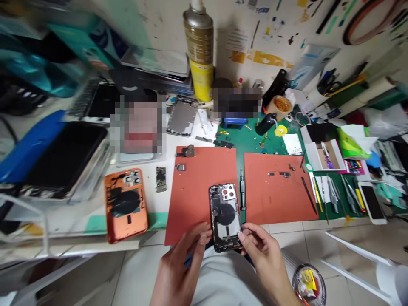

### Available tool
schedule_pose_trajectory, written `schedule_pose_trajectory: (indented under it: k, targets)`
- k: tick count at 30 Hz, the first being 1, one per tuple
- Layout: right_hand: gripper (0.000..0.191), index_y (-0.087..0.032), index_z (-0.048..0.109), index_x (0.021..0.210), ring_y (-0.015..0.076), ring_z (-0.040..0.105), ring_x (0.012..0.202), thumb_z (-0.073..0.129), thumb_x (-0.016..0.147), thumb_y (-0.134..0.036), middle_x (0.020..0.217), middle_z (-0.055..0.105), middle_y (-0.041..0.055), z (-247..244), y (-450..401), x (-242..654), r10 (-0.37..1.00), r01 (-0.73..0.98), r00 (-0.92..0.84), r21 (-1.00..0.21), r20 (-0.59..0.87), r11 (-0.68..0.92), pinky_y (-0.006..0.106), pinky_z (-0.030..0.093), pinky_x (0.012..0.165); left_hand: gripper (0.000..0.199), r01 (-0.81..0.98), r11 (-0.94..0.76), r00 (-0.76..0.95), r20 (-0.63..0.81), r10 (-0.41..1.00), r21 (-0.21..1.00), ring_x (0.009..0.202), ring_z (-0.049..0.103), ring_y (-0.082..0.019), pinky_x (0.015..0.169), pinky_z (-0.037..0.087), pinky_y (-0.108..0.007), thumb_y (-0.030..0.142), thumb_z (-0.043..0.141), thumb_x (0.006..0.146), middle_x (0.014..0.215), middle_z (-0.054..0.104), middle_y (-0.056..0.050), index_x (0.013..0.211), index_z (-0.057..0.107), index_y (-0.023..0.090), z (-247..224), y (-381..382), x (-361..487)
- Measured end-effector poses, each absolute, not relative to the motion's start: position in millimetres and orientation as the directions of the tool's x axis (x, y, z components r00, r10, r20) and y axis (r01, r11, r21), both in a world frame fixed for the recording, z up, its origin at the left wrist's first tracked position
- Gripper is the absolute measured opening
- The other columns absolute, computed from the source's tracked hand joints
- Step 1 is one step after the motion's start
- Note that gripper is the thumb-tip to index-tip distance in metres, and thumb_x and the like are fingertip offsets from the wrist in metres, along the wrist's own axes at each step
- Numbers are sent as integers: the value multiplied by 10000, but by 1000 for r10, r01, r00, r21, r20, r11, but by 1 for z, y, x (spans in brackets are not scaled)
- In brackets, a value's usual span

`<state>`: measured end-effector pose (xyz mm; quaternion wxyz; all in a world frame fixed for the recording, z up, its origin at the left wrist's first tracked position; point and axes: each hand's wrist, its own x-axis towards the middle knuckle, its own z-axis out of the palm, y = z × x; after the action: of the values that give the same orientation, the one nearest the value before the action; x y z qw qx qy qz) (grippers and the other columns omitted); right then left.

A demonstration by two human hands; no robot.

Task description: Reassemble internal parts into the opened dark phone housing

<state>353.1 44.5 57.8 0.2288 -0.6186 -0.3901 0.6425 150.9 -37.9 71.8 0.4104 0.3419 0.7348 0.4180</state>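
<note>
Phone rear housing [225, 217] sits betw my hands, lower edges pinched in a narrow hold: left hand [181, 263] on its left side w/ left fingers [204, 234] closed on the frame, right hand [264, 259] on its right side w/ right fingers [247, 236] doing same. Prob light but stiff; glass back looks fragile + slick, so long metal edges = best hold, keep off black charging coil [221, 210]. Just past fingertips: red silicone mats [197, 191] either side of a screwdriver [242, 191]. Out left of left fingers: orange phone housing [126, 206], bare logic board [161, 179]. Way beyond fingertips: tall spray can [199, 51]
</note>
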Motion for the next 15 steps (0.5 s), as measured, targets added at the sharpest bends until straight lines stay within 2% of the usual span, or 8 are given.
schedule_pose_trajectory:
  k: [5,12,15]
  targets:
    - [517,-177,799,1069,186,656,688,901,801,-607,854,739,67,63,41,357,775,205,-141,-784,-616,-586,314,573,674,298,125,386,-472,-288,833,914,993,847,-253,863,686,-292,474,642,1043,1155,853,-80,1191,791,261,73,-32,154]
    - [604,-159,831,1039,192,659,683,942,717,-657,822,755,83,68,44,353,703,184,-168,-723,-691,-666,290,549,615,386,-41,438,-459,-406,790,898,994,835,-251,887,688,-337,545,658,1029,1218,838,-91,1250,777,252,67,-32,150]
    - [608,-158,848,1027,197,659,664,956,695,-656,813,760,84,70,43,353,717,184,-170,-737,-676,-650,307,571,618,470,-167,441,-439,-467,767,882,1042,820,-263,921,685,-384,580,650,1029,1289,815,-97,1357,730,254,66,-30,151]
